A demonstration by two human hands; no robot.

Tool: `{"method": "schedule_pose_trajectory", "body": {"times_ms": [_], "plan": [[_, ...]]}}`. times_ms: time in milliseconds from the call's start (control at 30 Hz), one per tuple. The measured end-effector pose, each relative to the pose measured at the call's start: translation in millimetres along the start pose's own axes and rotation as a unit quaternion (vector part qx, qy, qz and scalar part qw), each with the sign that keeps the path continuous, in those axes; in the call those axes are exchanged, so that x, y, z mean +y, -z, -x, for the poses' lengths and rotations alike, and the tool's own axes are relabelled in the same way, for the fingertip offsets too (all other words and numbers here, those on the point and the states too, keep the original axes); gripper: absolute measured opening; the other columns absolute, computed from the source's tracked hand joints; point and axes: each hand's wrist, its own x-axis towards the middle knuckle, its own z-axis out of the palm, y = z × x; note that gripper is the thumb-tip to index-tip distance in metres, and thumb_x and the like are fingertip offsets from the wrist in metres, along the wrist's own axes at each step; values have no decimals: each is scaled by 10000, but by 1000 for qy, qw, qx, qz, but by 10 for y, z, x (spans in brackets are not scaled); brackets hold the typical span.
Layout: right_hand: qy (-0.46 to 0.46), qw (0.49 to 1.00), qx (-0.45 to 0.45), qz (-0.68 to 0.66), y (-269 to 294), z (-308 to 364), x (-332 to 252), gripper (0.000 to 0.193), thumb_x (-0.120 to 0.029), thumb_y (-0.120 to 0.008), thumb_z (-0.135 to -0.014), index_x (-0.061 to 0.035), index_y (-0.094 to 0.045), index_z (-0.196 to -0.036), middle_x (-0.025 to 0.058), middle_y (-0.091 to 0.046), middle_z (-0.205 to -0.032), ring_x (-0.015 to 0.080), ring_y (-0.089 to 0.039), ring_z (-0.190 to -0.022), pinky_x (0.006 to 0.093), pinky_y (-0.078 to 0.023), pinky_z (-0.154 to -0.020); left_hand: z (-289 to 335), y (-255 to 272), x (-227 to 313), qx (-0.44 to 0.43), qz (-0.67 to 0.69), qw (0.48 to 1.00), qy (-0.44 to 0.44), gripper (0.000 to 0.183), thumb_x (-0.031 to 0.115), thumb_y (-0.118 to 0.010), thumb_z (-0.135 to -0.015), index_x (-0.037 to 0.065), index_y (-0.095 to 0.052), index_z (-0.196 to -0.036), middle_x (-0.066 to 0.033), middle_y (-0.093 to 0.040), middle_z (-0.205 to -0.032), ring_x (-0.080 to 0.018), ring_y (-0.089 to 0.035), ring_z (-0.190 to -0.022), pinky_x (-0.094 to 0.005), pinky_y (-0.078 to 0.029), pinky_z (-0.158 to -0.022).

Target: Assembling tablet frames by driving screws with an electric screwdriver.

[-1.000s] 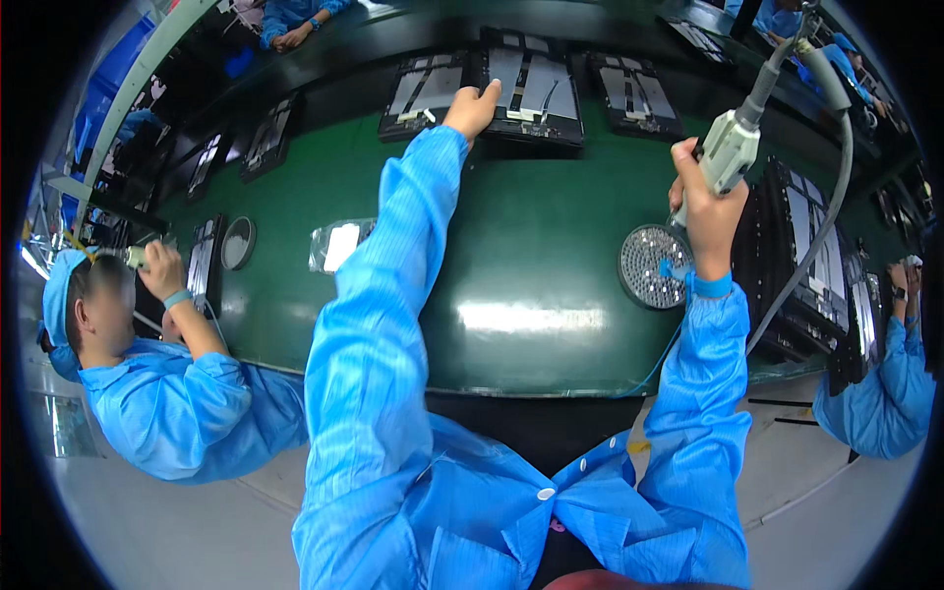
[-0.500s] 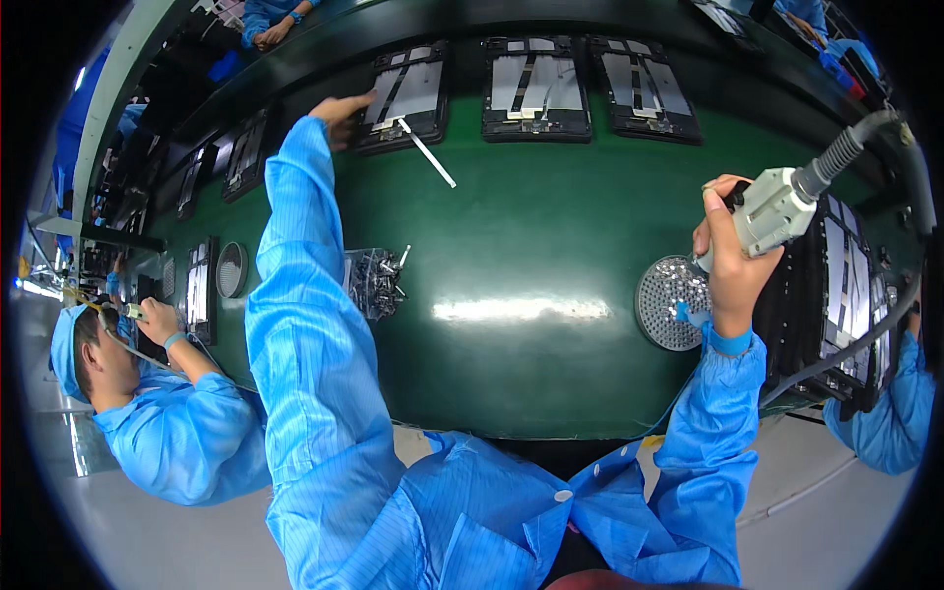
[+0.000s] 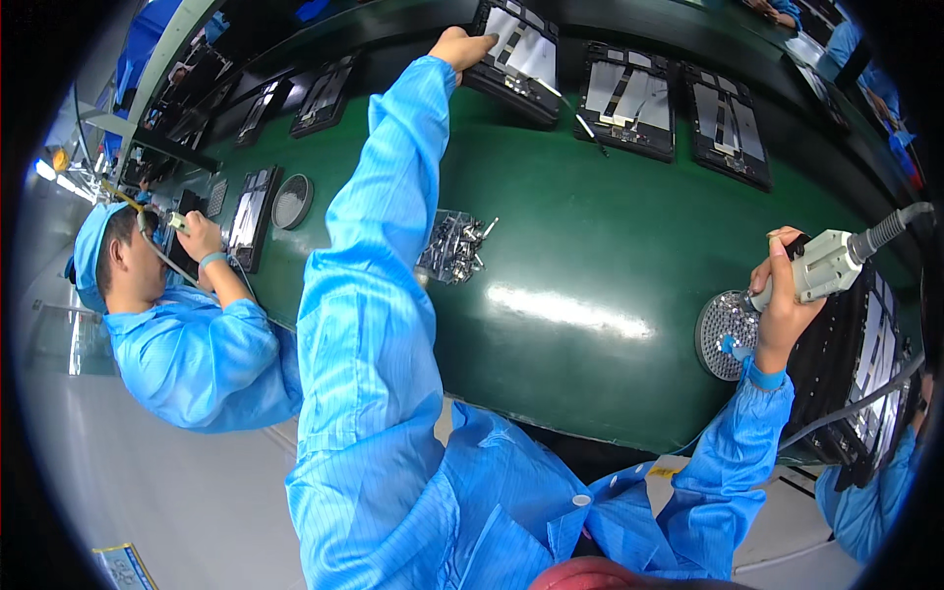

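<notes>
My left hand [image 3: 462, 49] reaches far forward and grips the left edge of an opened tablet [image 3: 519, 67], which sits askew near the far side of the bench. A thin white strip [image 3: 582, 122] sticks out from its near right side. My right hand [image 3: 787, 305] is closed around a pale electric screwdriver [image 3: 828, 267] with a grey ribbed cable sleeve. The driver's front end is over a round tray with a dimpled plate [image 3: 718, 339], probably holding small screws; its tip is hard to make out. A blue band circles my right wrist.
Two more opened tablets [image 3: 626, 103] [image 3: 730, 123] lie along the far side. A clear bag of small metal parts [image 3: 456, 248] lies beside my left sleeve. Stacked tablets [image 3: 870, 354] stand at the right. A co-worker [image 3: 187, 305] works at the left by another round tray [image 3: 291, 202].
My view has turned, shifting the scene rightward. My left hand, beside the tablet before, now holds its edge; the tablet has moved farther away and turned askew. My right hand still holds the screwdriver.
</notes>
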Motion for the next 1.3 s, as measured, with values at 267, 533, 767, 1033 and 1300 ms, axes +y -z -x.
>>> {"method": "schedule_pose_trajectory", "body": {"times_ms": [267, 533, 767, 1033, 1300], "plan": [[-10, 1000, 17, -12, 37, 5, -19, 103, -51, -690, -899, 7, -650, -975, 44, -640, -777, 78, -535, -518, 248, -422, -470, 2612, -312, -210, -176, 521, 809, 208, 188, 116, -508, -1016, -49, -545, -1099, -205, -687, -999, -253, -718, -844, -381, -641, -762], [23, 999, -29, -8, -39, -26, -16, 147, -149, -728, -885, -18, -662, -870, 16, -594, -609, 83, -558, -492, 252, -434, -455, 4461, -1052, -584, -44, 288, 955, 63, 384, 139, -580, -997, -58, -451, -1300, -145, -649, -1152, -160, -662, -978, -296, -542, -860], [33, 999, 4, 4, -71, 32, -113, 93, -100, -687, -892, -12, -657, -894, 11, -570, -574, 90, -522, -427, 239, -378, -399, 4639, -1238, -974, -1, -121, 984, -130, 346, 192, -619, -976, -79, -554, -1182, -173, -608, -1017, -262, -601, -928, -337, -469, -850], [29, 999, 14, 26, -52, 43, -113, 85, -101, -685, -892, -19, -660, -895, 6, -567, -566, 89, -521, -423, 235, -378, -399, 4275, -911, -846, 77, -237, 945, -213, 191, 204, -710, -891, 15, -713, -915, -182, -603, -873, -363, -623, -752, -459, -500, -675], [27, 999, 9, 32, -92, 88, -184, 72, -84, -680, -890, -18, -652, -896, 5, -566, -578, 88, -524, -433, 234, -383, -408, 2175, 158, -756, -41, -366, 904, -218, 243, 234, -764, -853, 61, -732, -1022, -69, -705, -885, -188, -662, -807, -333, -524, -740]]}}
